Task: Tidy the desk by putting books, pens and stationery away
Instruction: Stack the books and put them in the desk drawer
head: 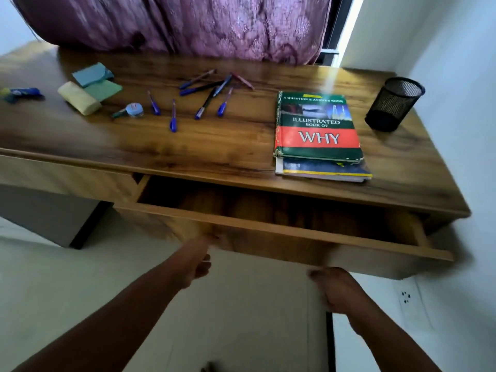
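Two hands at open drawer [268, 226] front, left hand [197, 260] and right hand [335, 288] blurred, finger state unclear, pens [206, 95], books [318, 130] on desk [214, 151].

A wooden bench [241, 140] carries everything. The green "WHY" book [316, 127] lies flat on a second book [326, 170] near the front edge. Right of the book stands a black mesh pen cup [393, 104]. Left of it lie scattered pens [206, 95], then a tape roll [134, 110], sticky-note pads [88, 88] and a blurred blue item [24, 93] farthest away.
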Available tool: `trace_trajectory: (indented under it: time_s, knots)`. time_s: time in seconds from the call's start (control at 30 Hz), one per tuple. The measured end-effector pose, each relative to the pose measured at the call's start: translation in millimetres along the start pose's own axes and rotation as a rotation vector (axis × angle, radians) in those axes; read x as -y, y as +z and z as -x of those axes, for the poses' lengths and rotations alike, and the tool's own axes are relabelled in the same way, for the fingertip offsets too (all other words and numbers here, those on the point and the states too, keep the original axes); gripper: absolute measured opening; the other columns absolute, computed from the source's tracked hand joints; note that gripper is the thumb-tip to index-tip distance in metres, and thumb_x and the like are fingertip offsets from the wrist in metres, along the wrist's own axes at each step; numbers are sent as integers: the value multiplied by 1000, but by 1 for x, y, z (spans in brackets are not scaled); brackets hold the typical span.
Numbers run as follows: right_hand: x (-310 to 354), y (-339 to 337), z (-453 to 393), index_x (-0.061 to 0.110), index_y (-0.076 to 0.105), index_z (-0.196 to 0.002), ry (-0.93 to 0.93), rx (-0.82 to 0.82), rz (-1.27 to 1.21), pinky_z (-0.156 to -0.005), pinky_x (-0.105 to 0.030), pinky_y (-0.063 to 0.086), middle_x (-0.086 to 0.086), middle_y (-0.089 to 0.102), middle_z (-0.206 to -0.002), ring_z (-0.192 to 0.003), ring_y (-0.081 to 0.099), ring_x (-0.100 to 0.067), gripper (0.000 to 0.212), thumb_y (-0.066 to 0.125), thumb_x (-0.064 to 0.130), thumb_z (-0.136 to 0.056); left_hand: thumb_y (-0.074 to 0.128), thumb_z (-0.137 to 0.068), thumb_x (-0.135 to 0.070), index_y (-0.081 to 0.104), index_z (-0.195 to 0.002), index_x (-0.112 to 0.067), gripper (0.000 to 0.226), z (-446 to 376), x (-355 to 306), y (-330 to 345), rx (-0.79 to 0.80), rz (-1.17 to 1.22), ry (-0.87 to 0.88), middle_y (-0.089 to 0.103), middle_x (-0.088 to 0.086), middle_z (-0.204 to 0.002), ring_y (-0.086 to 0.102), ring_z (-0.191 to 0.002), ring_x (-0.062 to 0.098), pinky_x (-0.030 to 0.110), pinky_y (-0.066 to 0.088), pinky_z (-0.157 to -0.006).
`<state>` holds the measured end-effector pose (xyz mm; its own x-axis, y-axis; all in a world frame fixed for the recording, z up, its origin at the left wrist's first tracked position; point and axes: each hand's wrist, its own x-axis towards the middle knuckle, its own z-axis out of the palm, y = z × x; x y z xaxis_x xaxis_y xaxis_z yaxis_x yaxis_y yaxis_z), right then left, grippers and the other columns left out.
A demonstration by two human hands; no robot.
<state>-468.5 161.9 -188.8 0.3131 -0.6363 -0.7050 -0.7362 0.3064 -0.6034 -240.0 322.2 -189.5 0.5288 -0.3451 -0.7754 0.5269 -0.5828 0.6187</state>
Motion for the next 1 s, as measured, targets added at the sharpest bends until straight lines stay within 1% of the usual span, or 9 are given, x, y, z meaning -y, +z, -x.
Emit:
trace_trajectory:
  time_s: [0.1, 0.17, 0.27, 0.37, 0.57, 0.73, 0.87, 0.93, 1.0]
  knots:
    - [12, -20, 61, 24, 64, -76, -579, -178, 279, -55, -26, 43, 8, 60, -62, -60, 57, -9, 21, 56, 38, -90, 54, -93, -37, 67, -88, -18, 23, 70, -7, -2, 59, -406, 412, 70, 3, -84, 64, -79, 21, 30, 49, -68]
    - [22, -28, 66, 25, 63, -80, -919, -425, 377, -53, -27, 46, 12, 60, -67, -61, 56, -8, 21, 51, 37, -92, 52, -92, -40, 66, -82, -25, 22, 93, -17, -6, -90, -618, 792, 66, -10, -73, 60, -67, 8, 24, 46, -63]
    - [23, -26, 47, 23, 65, -82, -973, -513, 700, -55, -31, 46, 4, 60, -69, -60, 55, -15, 34, 39, 43, -91, 41, -90, -47, 65, -96, -30, 30, 87, -34, -9, -236, -1109, 1172, 63, -16, -89, 58, -81, 2, 27, 48, -73]
    - [7, -17, 34, 23, 68, -78, -892, -502, 851, -51, -31, 46, 3, 60, -62, -54, 54, -17, 44, 33, 48, -88, 42, -91, -52, 60, -92, -29, 30, 63, -34, -13, -143, -1346, 1025, 57, -12, -85, 53, -74, 4, 19, 36, -59]
    - [5, -29, 47, 38, 68, -101, -770, -269, 790, -73, -24, 45, 14, 66, -94, -85, 57, -5, 35, 40, 56, -91, 71, -77, -46, 66, -75, -37, 11, 59, -32, -25, 127, -1128, 768, 61, -18, -82, 58, -79, -1, 20, 42, -63]
    - [-4, -31, 57, 41, 65, -85, -640, -3, 708, -76, -26, 47, 17, 59, -85, -84, 55, -1, 24, 50, 60, -86, 80, -57, -52, 64, -68, -8, 48, 50, -28, -29, 275, -1118, 546, 61, 0, -72, 61, -70, 18, 31, 42, -61]
    - [0, -32, 69, 34, 73, -83, -470, 145, 618, -77, -25, 48, 9, 66, -86, -83, 61, -3, 20, 63, 52, -81, 80, -47, -57, 58, -58, -17, 47, 44, -24, -34, 375, -1176, 425, 66, 3, -71, 61, -71, 17, 32, 41, -63]
    - [7, -36, 73, 37, 73, -78, -365, 235, 640, -78, -25, 51, 11, 69, -82, -79, 62, 0, 17, 65, 52, -79, 81, -52, -53, 68, -67, -15, 42, 46, -26, -33, 473, -1148, 359, 75, 6, -86, 70, -83, 20, 38, 52, -75]
    - [28, -48, 71, 31, 72, -75, -321, 275, 608, -71, -25, 49, 9, 67, -76, -69, 60, -2, 20, 62, 46, -85, 76, -75, -36, 72, -74, -18, 19, 52, -42, -27, 568, -1124, 330, 74, 9, -90, 69, -76, 13, 29, 54, -73]
